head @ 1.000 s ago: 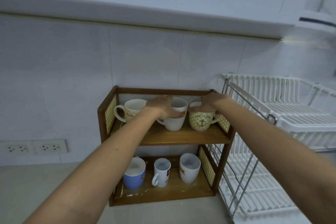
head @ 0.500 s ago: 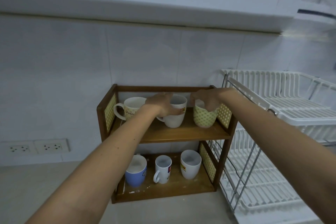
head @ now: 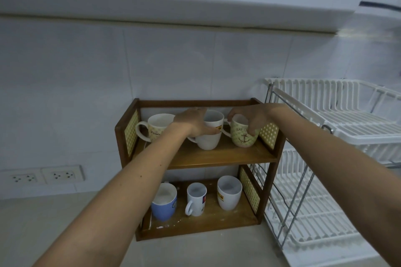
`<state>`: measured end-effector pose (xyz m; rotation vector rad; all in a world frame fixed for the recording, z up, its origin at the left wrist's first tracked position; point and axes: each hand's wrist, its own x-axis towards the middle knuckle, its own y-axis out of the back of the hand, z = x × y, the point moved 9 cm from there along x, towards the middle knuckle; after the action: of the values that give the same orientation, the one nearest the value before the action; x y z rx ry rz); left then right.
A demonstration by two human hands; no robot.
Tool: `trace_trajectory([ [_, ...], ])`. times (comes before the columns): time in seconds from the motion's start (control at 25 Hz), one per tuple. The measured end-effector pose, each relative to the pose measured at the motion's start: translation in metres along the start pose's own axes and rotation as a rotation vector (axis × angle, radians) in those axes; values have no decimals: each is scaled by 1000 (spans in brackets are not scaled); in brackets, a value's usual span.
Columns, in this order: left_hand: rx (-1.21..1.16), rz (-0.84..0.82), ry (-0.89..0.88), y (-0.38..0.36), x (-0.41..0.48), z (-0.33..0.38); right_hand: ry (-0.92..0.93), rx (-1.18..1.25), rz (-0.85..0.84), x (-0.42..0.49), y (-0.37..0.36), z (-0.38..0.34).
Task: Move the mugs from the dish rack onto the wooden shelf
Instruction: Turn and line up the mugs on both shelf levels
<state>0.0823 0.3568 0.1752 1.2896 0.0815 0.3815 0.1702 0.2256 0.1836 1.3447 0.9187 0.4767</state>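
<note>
**Inspector:** Condition of the load?

**Assistant:** Glazed ceramic, rigid and breakable, and I judge it moderately heavy and slick. The left hand (head: 196, 122) is closed round the body of the white mug (head: 211, 131). The right hand (head: 252, 118) pinches the rim of the anchor mug (head: 242, 135). Both mugs stand on the top tier of the wooden shelf (head: 219, 156). Body or handle makes the safer grip.

**Inspector:** Count?

**Assistant:** Six mugs. Three are on the top tier, including a cream mug (head: 155, 129) at nine o'clock of the white one. Three are below: blue mug (head: 163, 204), small white mug (head: 196, 198), tall white mug (head: 229, 195). The dish rack (head: 325, 136), at three o'clock of the shelf, appears empty, though its far end is cut off.
</note>
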Motion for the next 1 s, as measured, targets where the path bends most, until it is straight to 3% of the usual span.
trace_trajectory([
  [0.56,16,-37,31,-1,1,-2,231,-205,149,14,-6,-13],
  [0.68,26,-65,2,0,-2,-1,194,-67,123,14,-8,-10],
  [0.84,243,-105,30,16,-10,-36,190,324,294,9,9,-27],
  [1.0,354,-254,151,25,-22,-83,126,192,236,24,-3,-49],
])
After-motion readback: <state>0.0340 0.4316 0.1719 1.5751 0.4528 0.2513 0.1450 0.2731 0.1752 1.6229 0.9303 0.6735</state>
